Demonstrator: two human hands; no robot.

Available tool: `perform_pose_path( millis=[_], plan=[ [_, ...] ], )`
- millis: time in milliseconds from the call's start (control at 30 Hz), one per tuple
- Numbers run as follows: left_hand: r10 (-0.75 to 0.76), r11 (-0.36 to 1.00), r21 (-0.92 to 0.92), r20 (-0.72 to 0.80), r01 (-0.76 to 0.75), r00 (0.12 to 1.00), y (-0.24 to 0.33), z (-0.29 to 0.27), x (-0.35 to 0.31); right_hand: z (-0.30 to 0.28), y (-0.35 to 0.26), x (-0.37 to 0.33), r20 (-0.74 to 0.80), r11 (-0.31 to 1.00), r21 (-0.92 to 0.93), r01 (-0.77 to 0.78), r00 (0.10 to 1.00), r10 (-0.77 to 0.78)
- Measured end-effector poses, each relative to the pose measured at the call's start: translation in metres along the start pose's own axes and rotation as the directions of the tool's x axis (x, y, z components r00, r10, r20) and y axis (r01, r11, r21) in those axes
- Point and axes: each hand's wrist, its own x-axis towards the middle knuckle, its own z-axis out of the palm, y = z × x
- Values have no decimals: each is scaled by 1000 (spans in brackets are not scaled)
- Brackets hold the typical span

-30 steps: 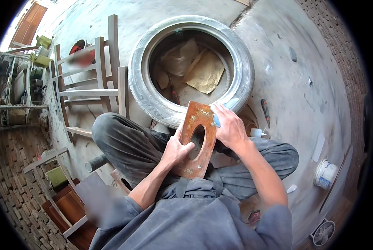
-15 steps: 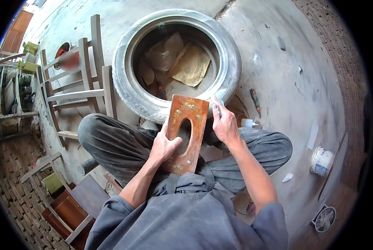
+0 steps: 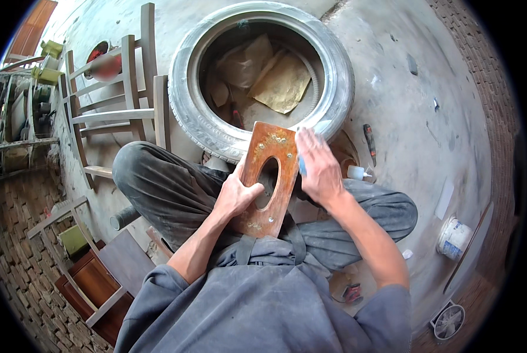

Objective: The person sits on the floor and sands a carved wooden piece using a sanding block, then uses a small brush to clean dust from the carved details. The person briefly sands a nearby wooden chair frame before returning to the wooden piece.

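Observation:
A brown wooden board (image 3: 269, 134) with an oval hole and several metal fasteners slants between my thighs, its lower end near my waist and its far end by the tyre. My left hand (image 3: 235, 197) grips its left side, the thumb lying at the hole's edge. Against the board's upper right edge is my right hand (image 3: 321, 170), slightly blurred, its fingers pressed together over a thin light blue pad (image 3: 302, 166). Most of that pad hides under the fingers, so I cannot make out its exact kind.
Ahead lies a dusty tyre (image 3: 185, 88) with yellowish paper (image 3: 281, 82) inside. A screwdriver (image 3: 370, 144) and small bottle (image 3: 356, 172) are right of it. Wooden chair frames (image 3: 113, 116) stand left. A white bucket (image 3: 454, 238) and round fan (image 3: 450, 321) sit at right.
My right hand has turned flatter against the board's right edge, showing more of its back. The board leans slightly more to the right. The whole view has shifted a little.

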Motion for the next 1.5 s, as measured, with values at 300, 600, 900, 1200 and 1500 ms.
perform_pose_path(
  millis=[300, 600, 900, 1200, 1500],
  plan=[
    [22, 1000, -6, 1, -22, 1000, -5, -4, 3, -7, 3, -4, 102, 972, -31, 235, 968, -231],
    [14, 999, -37, 45, -12, 999, 5, -8, 3, -20, 15, 4, 158, 951, -49, 305, 943, -294],
    [-13, 1000, -11, 24, 14, 1000, 3, -7, 4, -23, 10, 7, 231, 918, -30, 396, 896, -379],
    [-30, 999, 28, 3, 30, 1000, 6, -9, 2, -7, 7, 6, 147, 944, 13, 329, 933, -327],
    [-15, 999, 36, 6, 15, 1000, 2, -7, 3, -5, 22, -18, 192, 943, 17, 334, 924, -331]
  ],
)
